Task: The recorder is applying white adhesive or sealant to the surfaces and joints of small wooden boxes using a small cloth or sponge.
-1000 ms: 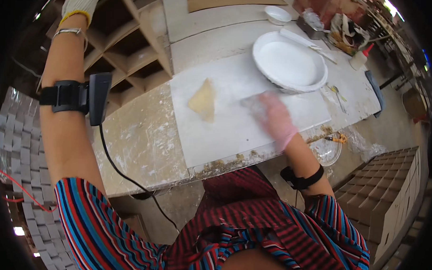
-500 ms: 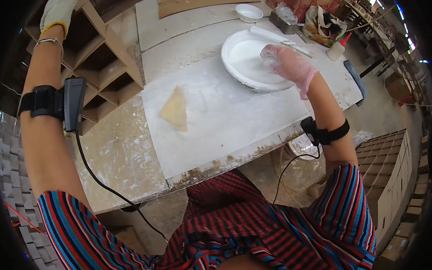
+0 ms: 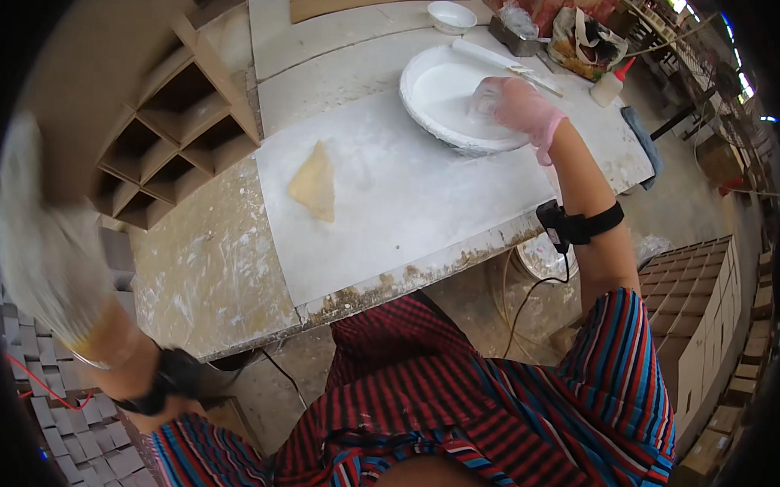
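Note:
My left hand (image 3: 50, 249), in a white knit glove, is blurred at the far left. It is against a large brown board-like box (image 3: 95, 87), also smeared by motion; its fingers look closed on the box's edge. Beside it on the table stands a brown compartmented box (image 3: 185, 95) with open square cells. My right hand (image 3: 524, 106), in a thin pink glove, is over the right side of a round white basin (image 3: 416, 116) coated with white paste. Its fingers are drawn together and whitish; anything between them is hidden. A yellowish scraper-like piece (image 3: 313, 182) lies on the white board.
A white strip (image 3: 499, 63) rests across the basin's far rim. Farther back are a small white bowl (image 3: 452, 17), a metal tin (image 3: 515, 40) and a red-tipped glue bottle (image 3: 608, 86). A blue cloth (image 3: 641, 141) hangs at the right edge. Stacked grid boxes (image 3: 689, 297) stand at right.
My left hand has swung down from the top left, and the brown box has moved with it, away from the compartmented box. My right hand stays over the basin, shifted slightly.

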The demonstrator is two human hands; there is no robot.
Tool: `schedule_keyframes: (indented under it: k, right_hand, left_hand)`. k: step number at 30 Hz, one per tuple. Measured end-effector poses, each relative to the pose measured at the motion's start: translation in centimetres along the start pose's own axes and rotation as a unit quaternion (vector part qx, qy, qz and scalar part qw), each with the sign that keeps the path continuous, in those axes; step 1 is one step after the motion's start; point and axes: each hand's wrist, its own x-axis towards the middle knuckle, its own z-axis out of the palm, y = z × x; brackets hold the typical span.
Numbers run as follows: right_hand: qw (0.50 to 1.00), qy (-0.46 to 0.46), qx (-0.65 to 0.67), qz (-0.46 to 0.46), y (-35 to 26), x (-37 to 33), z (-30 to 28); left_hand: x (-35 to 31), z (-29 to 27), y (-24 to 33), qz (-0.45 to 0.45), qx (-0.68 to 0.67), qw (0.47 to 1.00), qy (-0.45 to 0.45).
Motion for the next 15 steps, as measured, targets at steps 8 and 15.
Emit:
schedule_keyframes:
  k: [8, 15]
  right_hand:
    - [0.908, 0.144, 0.393, -0.029, 0.1, -1.5, -0.3]
    - [0.775, 0.073, 0.621, -0.096, -5.2, -8.7, 3.1]
  left_hand:
    - [-14.4, -0.8, -0.6, -0.474, -0.238, 0.843, -0.087]
    - [-22.3, 0.9, -6.3, -0.568, -0.506, 0.645, 0.070]
